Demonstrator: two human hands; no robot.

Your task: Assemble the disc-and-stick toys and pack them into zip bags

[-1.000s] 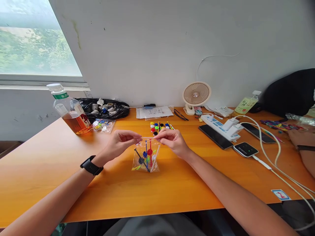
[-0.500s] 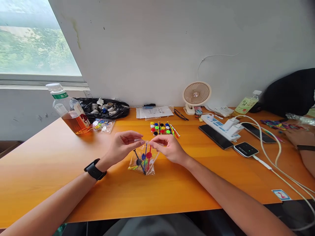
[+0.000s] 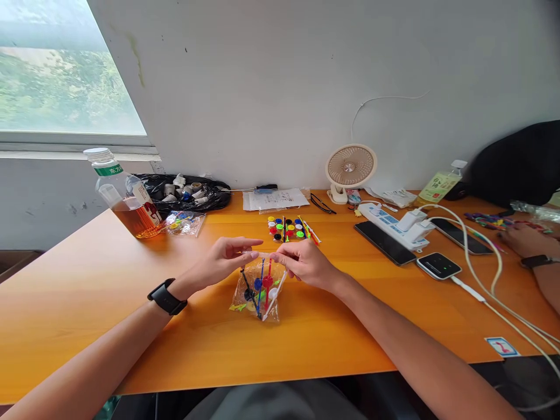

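A clear plastic bag [image 3: 240, 294] hangs between my hands just over the table, holding colored plastic sticks and round discs in black, blue, red, white, green and yellow. A red disc [image 3: 268, 282] shows through its front. My left hand [image 3: 224, 258] pinches the bag's top left edge between thumb and fingers, with the index finger stretched out above. At the top right edge, my right hand [image 3: 304, 263] is closed on the same bag. Behind them lies a group of loose colored discs and sticks [image 3: 289, 229] on the table.
On the left stand a bottle of amber drink [image 3: 135, 216], a small bag of colored parts [image 3: 186, 224] and a black bag of rolls [image 3: 214, 195]. A fan [image 3: 350, 169], power strip [image 3: 380, 224], phone [image 3: 385, 243] and cables are right. Another person's hand [image 3: 522, 240] is far right.
The bag's top is stretched wider between my fingers as my right hand shifts slightly right. The bag sits a little lower and more spread toward me.
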